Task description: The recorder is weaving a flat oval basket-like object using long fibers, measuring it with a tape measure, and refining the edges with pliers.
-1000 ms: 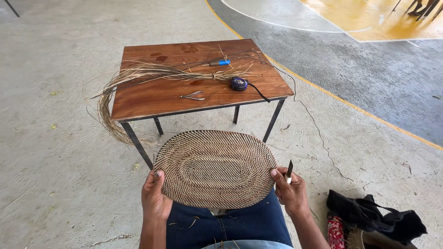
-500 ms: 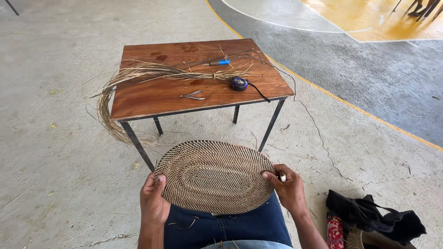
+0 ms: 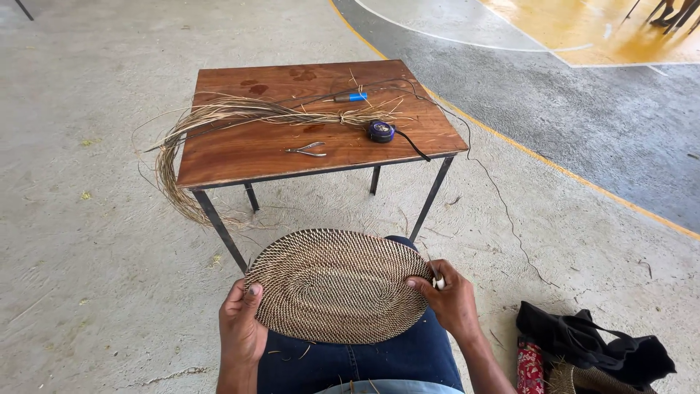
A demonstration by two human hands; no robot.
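An oval woven mat [image 3: 337, 285] of tan and dark fibre lies flat over my lap. My left hand [image 3: 243, 330] grips its left edge, thumb on top. My right hand [image 3: 448, 297] holds the mat's right edge and also pinches a small white-tipped tool between its fingers. In front of my knees stands a small wooden table [image 3: 255, 149]. On it lie a bundle of long dry fibre strands [image 3: 240, 113] that droops off the left side, a pair of small pliers [image 3: 306, 150], a round tape measure [image 3: 380, 130] and a blue-handled tool [image 3: 351, 96].
The floor is bare concrete with stray fibre bits. A black bag and patterned cloth [image 3: 594, 350] lie on the floor to my right. A thin cord [image 3: 496, 197] trails from the table across the floor. A yellow painted line [image 3: 554, 168] borders a darker court surface.
The mat has been lowered from a raised, tilted position down flat onto my lap. My right hand has slid onto the mat's right edge, the small tool still in it.
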